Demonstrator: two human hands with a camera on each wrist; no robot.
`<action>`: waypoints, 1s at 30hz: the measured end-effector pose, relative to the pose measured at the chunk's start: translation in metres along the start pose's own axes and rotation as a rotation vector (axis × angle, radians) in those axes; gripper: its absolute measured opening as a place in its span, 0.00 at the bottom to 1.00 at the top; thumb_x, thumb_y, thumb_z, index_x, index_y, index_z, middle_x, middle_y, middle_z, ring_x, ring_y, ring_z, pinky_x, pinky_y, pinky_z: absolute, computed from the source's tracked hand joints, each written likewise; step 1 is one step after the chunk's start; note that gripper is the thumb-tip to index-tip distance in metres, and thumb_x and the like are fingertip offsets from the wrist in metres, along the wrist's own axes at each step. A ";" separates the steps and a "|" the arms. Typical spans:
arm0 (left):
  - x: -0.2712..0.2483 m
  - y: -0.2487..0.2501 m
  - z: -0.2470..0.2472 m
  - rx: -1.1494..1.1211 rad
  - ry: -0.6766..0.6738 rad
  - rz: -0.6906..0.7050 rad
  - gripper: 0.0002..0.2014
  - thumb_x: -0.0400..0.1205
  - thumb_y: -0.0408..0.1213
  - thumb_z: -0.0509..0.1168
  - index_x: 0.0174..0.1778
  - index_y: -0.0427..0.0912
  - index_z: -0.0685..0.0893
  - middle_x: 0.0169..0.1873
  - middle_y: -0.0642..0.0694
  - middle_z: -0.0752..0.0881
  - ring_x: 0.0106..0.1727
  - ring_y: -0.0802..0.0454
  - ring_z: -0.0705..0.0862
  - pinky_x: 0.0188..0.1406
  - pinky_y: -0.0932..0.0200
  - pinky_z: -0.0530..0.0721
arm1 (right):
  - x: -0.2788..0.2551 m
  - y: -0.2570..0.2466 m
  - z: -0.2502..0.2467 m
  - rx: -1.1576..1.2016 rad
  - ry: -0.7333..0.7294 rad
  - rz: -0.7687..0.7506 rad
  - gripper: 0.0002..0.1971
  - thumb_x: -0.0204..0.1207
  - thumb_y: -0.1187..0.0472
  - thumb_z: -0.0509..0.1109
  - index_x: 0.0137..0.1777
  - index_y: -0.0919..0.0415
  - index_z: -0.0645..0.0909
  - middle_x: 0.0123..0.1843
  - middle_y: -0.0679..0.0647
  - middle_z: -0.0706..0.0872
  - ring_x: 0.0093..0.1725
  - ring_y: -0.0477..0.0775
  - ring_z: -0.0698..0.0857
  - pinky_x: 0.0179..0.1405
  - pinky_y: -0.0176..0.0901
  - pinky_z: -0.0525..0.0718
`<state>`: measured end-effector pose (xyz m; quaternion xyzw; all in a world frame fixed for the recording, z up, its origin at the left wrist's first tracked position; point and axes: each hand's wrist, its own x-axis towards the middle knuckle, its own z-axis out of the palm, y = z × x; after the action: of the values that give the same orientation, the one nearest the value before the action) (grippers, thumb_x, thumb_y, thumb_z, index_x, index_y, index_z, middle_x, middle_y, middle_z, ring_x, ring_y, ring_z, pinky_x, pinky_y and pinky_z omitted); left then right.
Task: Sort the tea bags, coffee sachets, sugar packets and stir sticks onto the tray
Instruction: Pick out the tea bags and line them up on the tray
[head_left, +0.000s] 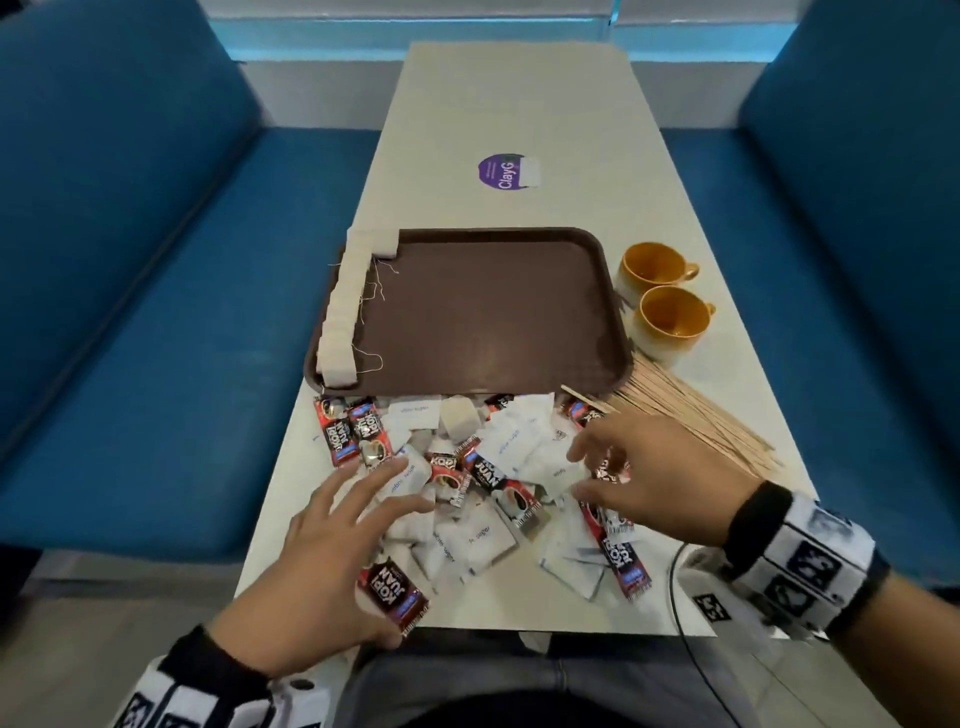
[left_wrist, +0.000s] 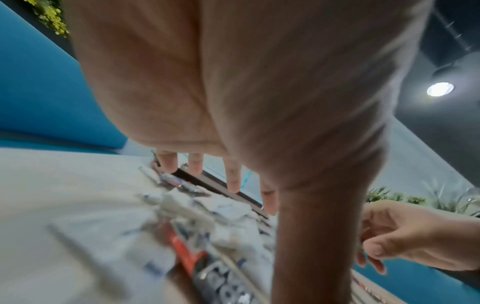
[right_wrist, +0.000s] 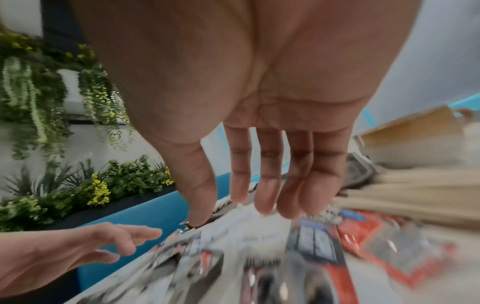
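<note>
A brown tray (head_left: 488, 312) lies mid-table with a row of white tea bags (head_left: 347, 306) along its left edge. In front of it is a mixed pile of white sugar packets (head_left: 511, 434) and red-and-black coffee sachets (head_left: 358, 431), with one loose tea bag (head_left: 458, 420) near the tray's front rim. A fan of wooden stir sticks (head_left: 691, 421) lies at the right. My left hand (head_left: 363, 499) hovers over the pile's left side, fingers spread and straight. My right hand (head_left: 587, 467) hovers over the right side, fingers extended, holding nothing. One coffee sachet (head_left: 392, 590) lies by my left thumb.
Two orange cups (head_left: 657, 270) (head_left: 672, 325) stand right of the tray. A purple round sticker (head_left: 506, 173) sits farther back on the white table (head_left: 514, 104). Blue benches (head_left: 130, 312) flank the table on both sides. A black cable (head_left: 680, 613) hangs off the near right edge.
</note>
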<state>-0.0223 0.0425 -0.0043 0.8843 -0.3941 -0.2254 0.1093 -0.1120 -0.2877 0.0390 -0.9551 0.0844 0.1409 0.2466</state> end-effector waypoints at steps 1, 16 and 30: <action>-0.001 -0.002 0.004 -0.006 0.009 -0.012 0.55 0.57 0.63 0.82 0.76 0.84 0.57 0.83 0.78 0.37 0.88 0.57 0.35 0.84 0.37 0.61 | -0.004 0.004 0.009 0.022 0.012 0.020 0.18 0.74 0.40 0.79 0.61 0.39 0.82 0.54 0.36 0.82 0.52 0.38 0.81 0.53 0.39 0.82; 0.033 0.004 0.015 0.027 0.209 -0.014 0.53 0.72 0.46 0.82 0.82 0.78 0.54 0.86 0.73 0.46 0.88 0.49 0.49 0.81 0.39 0.67 | 0.002 0.012 0.050 -0.014 0.052 0.100 0.27 0.75 0.56 0.81 0.73 0.42 0.77 0.65 0.42 0.70 0.68 0.47 0.69 0.67 0.40 0.76; 0.018 -0.009 0.027 -0.016 0.135 0.098 0.27 0.81 0.34 0.71 0.68 0.70 0.77 0.82 0.75 0.60 0.89 0.53 0.51 0.84 0.45 0.67 | 0.016 -0.025 0.064 -0.232 -0.021 -0.172 0.23 0.81 0.39 0.67 0.76 0.27 0.71 0.62 0.42 0.68 0.59 0.49 0.65 0.58 0.46 0.77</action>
<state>-0.0187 0.0348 -0.0370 0.8761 -0.4270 -0.1626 0.1536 -0.1055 -0.2360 -0.0083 -0.9794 -0.0171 0.1380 0.1465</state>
